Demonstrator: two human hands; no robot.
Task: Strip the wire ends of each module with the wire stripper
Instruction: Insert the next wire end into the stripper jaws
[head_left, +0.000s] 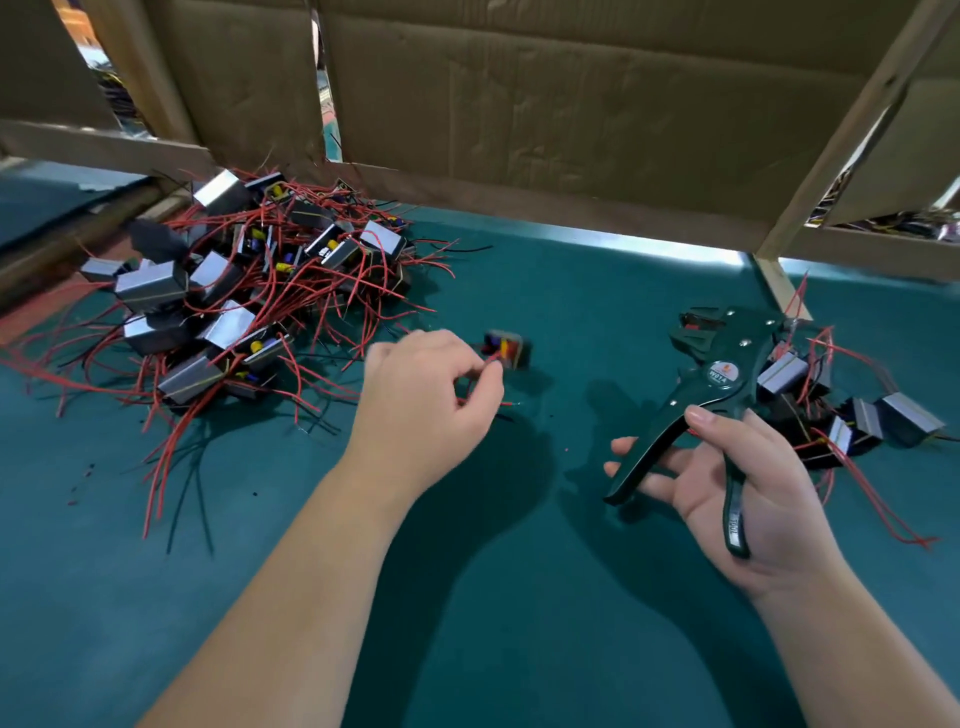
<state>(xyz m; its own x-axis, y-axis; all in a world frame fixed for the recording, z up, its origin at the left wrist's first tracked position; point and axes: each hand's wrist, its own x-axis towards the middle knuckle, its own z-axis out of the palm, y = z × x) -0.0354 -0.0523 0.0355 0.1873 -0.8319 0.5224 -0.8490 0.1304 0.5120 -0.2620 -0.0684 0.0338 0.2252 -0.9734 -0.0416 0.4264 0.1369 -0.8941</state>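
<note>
My left hand (428, 400) pinches the red and black wires of one small black module (506, 349), which hangs blurred just beyond my fingers above the green mat. My right hand (727, 488) grips the dark green wire stripper (717, 374) by its handles, jaws pointing up and away, handles spread. A big pile of modules (234, 291) with silver cases and red and black wires lies at the left. A smaller group of modules (852, 415) lies at the right, behind the stripper.
The green table mat (519, 571) carries small bits of red and black insulation. Cardboard panels (571, 104) and wooden frame posts (784, 291) wall off the back. Loose red wires trail out from both piles.
</note>
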